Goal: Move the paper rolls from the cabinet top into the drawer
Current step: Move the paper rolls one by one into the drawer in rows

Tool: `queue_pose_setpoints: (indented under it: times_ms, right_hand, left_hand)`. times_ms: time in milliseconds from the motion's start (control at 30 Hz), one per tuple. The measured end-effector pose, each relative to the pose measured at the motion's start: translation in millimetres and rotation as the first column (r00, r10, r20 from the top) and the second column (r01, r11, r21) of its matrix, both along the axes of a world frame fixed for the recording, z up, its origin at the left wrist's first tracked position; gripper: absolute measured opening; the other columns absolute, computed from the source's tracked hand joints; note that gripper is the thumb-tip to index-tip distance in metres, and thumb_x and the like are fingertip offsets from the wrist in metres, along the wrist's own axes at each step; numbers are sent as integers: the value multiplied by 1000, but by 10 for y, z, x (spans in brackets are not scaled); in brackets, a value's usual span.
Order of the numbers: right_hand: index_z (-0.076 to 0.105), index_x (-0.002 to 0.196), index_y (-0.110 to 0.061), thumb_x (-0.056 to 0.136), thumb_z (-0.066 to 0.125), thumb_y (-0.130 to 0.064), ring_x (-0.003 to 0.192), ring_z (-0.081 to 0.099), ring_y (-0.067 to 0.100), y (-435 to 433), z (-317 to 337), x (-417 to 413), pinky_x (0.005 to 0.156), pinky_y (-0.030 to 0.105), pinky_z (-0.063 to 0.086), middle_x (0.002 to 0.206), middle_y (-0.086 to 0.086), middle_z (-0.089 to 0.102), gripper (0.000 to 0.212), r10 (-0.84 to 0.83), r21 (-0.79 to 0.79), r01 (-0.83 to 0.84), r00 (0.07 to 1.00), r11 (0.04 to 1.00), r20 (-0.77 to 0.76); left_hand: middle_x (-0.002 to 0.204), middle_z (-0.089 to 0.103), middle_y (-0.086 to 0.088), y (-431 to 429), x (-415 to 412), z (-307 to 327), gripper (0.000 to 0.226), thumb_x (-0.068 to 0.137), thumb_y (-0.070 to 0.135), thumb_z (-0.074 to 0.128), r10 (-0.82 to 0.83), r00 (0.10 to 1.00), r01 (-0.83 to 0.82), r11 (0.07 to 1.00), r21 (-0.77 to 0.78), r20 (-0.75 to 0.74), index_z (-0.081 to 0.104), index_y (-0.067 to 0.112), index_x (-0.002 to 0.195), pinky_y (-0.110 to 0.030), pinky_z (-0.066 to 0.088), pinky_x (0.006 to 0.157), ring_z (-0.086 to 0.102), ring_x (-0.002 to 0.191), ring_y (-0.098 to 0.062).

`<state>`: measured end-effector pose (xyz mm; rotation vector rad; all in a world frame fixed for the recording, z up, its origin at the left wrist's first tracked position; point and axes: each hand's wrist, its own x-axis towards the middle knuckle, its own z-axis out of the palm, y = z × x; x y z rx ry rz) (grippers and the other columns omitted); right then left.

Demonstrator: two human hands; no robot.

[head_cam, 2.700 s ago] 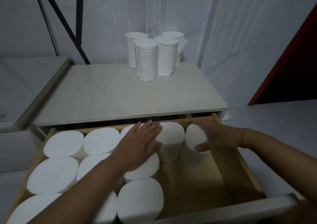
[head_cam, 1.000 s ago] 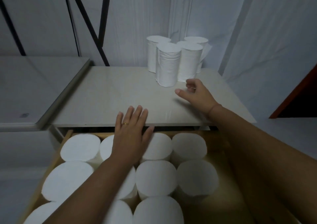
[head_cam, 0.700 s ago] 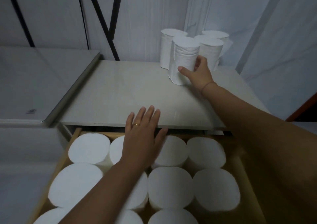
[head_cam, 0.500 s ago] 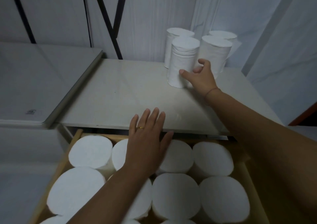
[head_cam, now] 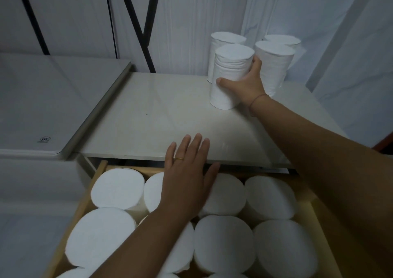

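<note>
A: Entry, big to small. Worktop (head_cam: pixel 161 118) of the cabinet, pale and mostly bare; four paper rolls stand at its far right corner. Below it the drawer (head_cam: pixel 85 199) is pulled out, packed with rolls on end, bare wood showing only along its right side.

B: Hands?

A: Right hand (head_cam: pixel 247 82) wraps the nearest roll (head_cam: pixel 229 69), thumb across the front, fingers round the far side, closed on it. The roll looks tipped slightly; base at the worktop. Left hand (head_cam: pixel 187 184) lies flat, fingers spread, holding nothing, over the back row of drawer rolls (head_cam: pixel 119 188).

B: Orientation of the gripped roll?

A: Long axis near vertical, flat end up, same as its three neighbours (head_cam: pixel 274 65) just behind it.

B: Doing the step well?

A: My judgement: grip at mid-height, lift straight clear of the neighbours so none topple, keep it upright, lower it end-down into the right-side gap. Soft paper, so squeeze lightly.
</note>
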<state>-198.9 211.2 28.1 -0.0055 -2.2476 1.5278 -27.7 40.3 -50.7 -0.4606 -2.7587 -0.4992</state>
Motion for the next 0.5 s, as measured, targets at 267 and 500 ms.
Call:
queue_pose_setpoints:
  times_ms: [267, 500]
  right_hand:
    - [18, 142, -18, 63, 85, -24, 122, 44, 14, 351, -22, 580, 103, 30, 38, 138, -2, 42, 104, 147, 29, -150, 986, 988, 84]
    - [21, 137, -31, 63, 85, -23, 121, 44, 9, 718, -11, 1310, 97, 25, 36, 131, -11, 44, 98, 205, 82, -217, 969, 973, 139]
  left_hand:
    - [152, 32, 0, 2, 4, -23, 66, 91, 55, 14, 7, 1000, -7, 1000, -10, -17, 35, 21, 144, -37, 2, 116, 21, 143, -19]
    - [155, 27, -2, 66, 88, -37, 68, 91, 56, 14, -34, 999, 33, 999, -37, -16, 31, 19, 145, -38, -2, 116, 12, 145, -21]
